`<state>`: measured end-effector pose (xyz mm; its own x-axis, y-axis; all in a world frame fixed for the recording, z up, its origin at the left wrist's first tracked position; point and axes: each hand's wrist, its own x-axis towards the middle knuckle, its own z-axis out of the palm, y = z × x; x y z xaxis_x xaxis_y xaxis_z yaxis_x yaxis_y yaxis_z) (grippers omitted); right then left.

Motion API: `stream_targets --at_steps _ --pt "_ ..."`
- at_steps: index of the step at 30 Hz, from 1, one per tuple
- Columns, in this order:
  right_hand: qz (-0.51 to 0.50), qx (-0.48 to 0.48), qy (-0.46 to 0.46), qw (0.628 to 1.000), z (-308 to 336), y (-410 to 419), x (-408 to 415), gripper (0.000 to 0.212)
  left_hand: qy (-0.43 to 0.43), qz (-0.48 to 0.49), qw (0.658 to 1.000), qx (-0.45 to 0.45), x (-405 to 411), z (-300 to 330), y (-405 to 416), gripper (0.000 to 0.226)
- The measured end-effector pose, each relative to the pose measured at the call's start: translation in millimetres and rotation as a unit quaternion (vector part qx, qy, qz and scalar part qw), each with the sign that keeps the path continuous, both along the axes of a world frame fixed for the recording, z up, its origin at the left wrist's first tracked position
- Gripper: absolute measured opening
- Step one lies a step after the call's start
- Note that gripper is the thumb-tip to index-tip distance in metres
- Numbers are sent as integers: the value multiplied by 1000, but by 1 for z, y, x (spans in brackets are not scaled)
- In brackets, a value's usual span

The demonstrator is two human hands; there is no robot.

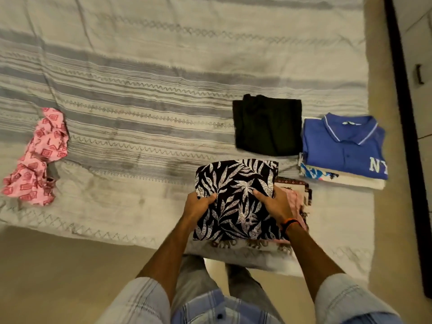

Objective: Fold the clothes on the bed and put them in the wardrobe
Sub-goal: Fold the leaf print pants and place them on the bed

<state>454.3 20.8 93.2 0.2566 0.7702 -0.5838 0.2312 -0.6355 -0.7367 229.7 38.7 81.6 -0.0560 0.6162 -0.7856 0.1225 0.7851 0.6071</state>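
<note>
On the bed, my left hand and right hand grip the leaf shirt; the pile under it, maybe folded, lies toward 3 o'clock.

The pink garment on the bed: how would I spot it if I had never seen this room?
Start at the striped bedspread and look to its far left edge, well away from the folded stacks on the right. The pink garment lies there alone, crumpled. Unlike the black folded piece and blue polo, it is unfolded, with red square prints.

Bed in striped cover; crumpled pink garment left; folded black garment, blue polo stack right; leaf-print stack near edge.
</note>
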Motion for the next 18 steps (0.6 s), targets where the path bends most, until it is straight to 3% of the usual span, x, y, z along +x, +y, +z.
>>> stream_targets --at_steps 3,6,7,9,13,16,18 --pt "0 -3 -21 1000 4 -29 37 57 4 -21 1000 -12 37 -1 -26 26" --pt "-7 -8 -15 1000 -25 -56 77 102 0 -41 999 -21 65 -5 -42 33" --pt "-13 -10 -1 1000 -41 -65 91 105 2 -47 999 -19 71 -7 -45 34" --pt "-21 -12 9 1000 -55 -78 112 86 5 -63 998 -16 87 -11 -49 33" --pt "-62 -39 -1 997 -14 -72 108 49 -11 -60 998 -17 100 -12 -46 30" --pt "-71 -57 -9 996 -22 -72 114 51 6 -66 997 -25 104 -22 -45 31" --pt "-33 -92 -66 993 -34 -73 115 61 46 -103 993 -32 102 -35 -45 39"
